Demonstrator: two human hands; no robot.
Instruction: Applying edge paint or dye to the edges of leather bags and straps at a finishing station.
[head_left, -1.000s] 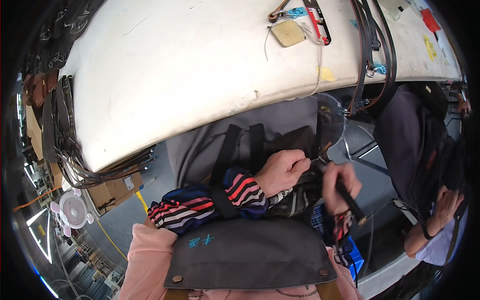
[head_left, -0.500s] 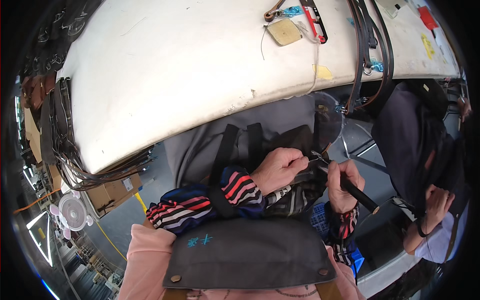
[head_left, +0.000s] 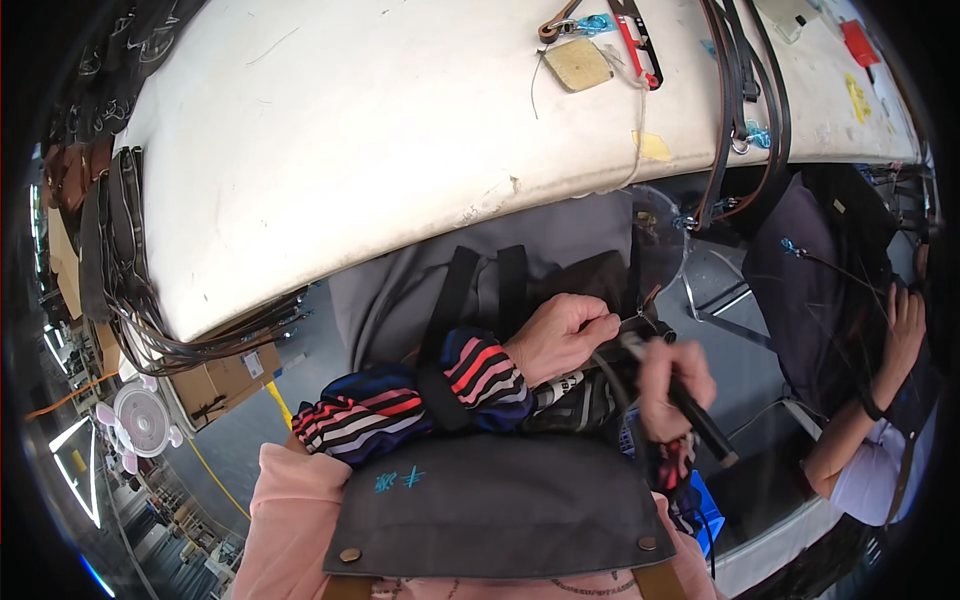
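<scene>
Left hand [head_left: 562, 335]: fingers pinched shut on small dark strap end [head_left: 640, 318], held over lap below white table [head_left: 400, 150] edge. Right hand [head_left: 672, 375]: fist closed round black rod-shaped tool [head_left: 700, 425], tip at pinch point. Risk: tip sits close to left fingertips; slip likely pokes them. Pinch looks slight; piece may twist free. Co-worker's hand [head_left: 905, 325] well apart.

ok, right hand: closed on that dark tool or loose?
Closed. The right hand is fisted around the dark rod-like tool, whose end sticks out below the fist. The left hand pinches a small piece beside it.
</scene>
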